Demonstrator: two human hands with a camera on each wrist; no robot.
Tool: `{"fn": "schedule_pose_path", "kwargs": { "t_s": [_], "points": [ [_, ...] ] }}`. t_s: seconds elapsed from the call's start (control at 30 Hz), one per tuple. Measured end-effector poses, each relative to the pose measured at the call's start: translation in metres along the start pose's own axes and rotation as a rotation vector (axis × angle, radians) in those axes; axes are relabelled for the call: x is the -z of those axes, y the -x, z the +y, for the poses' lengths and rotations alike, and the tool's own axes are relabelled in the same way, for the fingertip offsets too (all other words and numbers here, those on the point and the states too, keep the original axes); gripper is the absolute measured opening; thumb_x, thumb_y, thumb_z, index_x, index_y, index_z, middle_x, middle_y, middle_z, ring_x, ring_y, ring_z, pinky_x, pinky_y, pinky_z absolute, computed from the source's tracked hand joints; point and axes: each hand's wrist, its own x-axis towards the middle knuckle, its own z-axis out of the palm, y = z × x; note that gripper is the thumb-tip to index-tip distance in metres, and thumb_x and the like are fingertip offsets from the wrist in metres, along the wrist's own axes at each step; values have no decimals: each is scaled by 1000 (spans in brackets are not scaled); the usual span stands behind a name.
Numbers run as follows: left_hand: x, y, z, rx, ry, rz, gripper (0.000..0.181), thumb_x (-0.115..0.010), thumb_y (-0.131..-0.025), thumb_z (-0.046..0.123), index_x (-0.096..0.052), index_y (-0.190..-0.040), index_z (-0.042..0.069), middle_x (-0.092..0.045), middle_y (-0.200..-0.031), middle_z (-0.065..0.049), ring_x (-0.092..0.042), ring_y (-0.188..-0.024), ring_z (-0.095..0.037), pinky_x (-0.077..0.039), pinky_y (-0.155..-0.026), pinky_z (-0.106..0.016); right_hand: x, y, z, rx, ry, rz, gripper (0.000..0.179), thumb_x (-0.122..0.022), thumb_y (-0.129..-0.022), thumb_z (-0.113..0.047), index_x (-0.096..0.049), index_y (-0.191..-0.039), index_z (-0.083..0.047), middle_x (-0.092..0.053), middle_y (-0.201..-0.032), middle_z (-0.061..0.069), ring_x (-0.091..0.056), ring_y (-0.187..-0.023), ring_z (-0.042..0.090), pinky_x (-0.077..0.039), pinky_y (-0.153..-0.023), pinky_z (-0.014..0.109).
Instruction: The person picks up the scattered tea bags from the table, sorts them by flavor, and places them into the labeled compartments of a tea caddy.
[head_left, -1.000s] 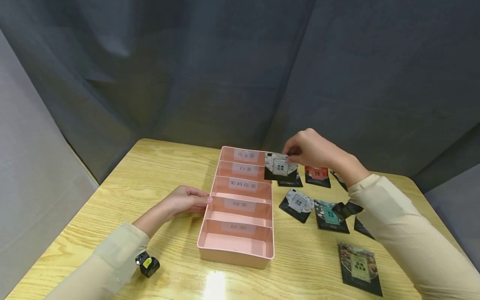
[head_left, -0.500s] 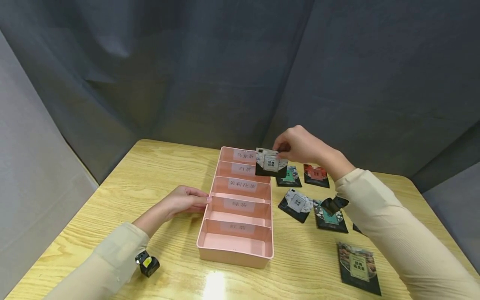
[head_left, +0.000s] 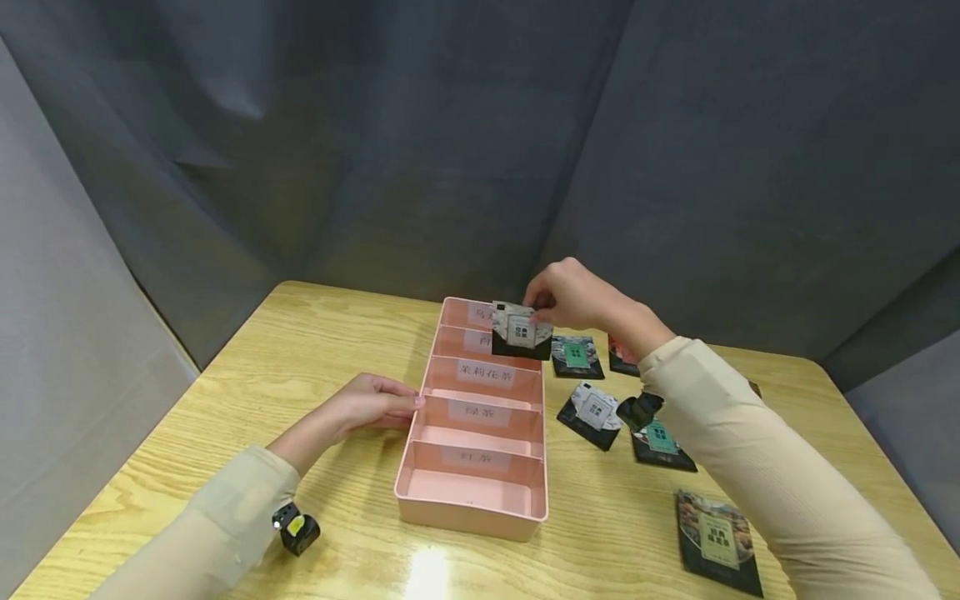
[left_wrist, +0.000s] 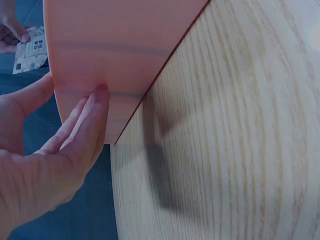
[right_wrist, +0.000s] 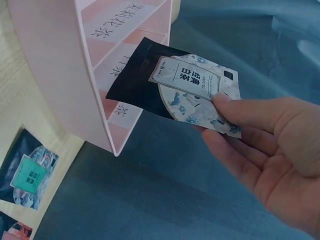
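A pink divided box (head_left: 471,516) stands on the table, its compartments bearing paper labels with Chinese characters. My left hand (head_left: 375,402) holds the box's left wall, fingers against the outside and thumb at the rim, as the left wrist view (left_wrist: 55,155) shows. Between thumb and fingers, my right hand (head_left: 573,296) pinches a white and black tea bag sachet (head_left: 521,329) by its upper right part. That sachet hangs above the far compartments and hides part of their labels. In the right wrist view the pinched sachet (right_wrist: 185,82) overlaps the box's open side.
Right of the box lie more sachets: a green one (head_left: 576,356), a white one (head_left: 596,408), a teal one (head_left: 662,440) and a yellow-labelled one (head_left: 717,540). A red one (head_left: 622,357) is partly behind the right arm. Dark curtain (head_left: 375,150) hangs behind the table.
My right hand has carried the white and black sachet leftward, from the box's right edge to over its far compartments. The left hand keeps its place on the box.
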Motion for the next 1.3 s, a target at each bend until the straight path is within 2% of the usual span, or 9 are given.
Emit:
{"fn": "schedule_pose_path", "kwargs": {
  "t_s": [0.17, 0.43, 0.93, 1.3],
  "points": [
    [-1, -1, 0, -2, 15, 2, 43, -66, -91, 17, -58, -123, -9, -69, -115, -19, -71, -96, -16, -59, -91, -32, -7, -8, 2, 2, -10, 2, 12, -77, -78, -3, -75, -90, -3, -74, -86, 12, -68, -73, 17, -61, -68, 34],
    [-3, -1, -1, -11, -17, -5, 42, -63, -93, 19, -58, -124, -9, -66, -120, -22, -69, -105, -22, -56, -96, -37, -22, -15, 6, 29, 10, 12, 11, -76, -78, -2, -75, -89, -2, -74, -85, 12, -70, -74, 19, -61, -67, 33],
    [-5, -4, 0, -17, -20, -1, 41, -64, -93, 19, -59, -123, -8, -67, -120, -21, -70, -102, -18, -56, -96, -37, -42, -16, 16, -77, 15, -26, 12, -76, -79, -2, -74, -90, -3, -72, -85, 10, -61, -69, 14, -58, -64, 29],
    [-8, -4, 0, -21, -10, 4, 39, -65, -92, 18, -61, -121, -8, -68, -117, -20, -71, -97, -16, -57, -95, -37, -61, -15, 30, -68, 50, -17, 6, -73, -80, -1, -74, -85, -3, -71, -81, 9, -58, -66, 13, -54, -59, 26]
  ]
}}
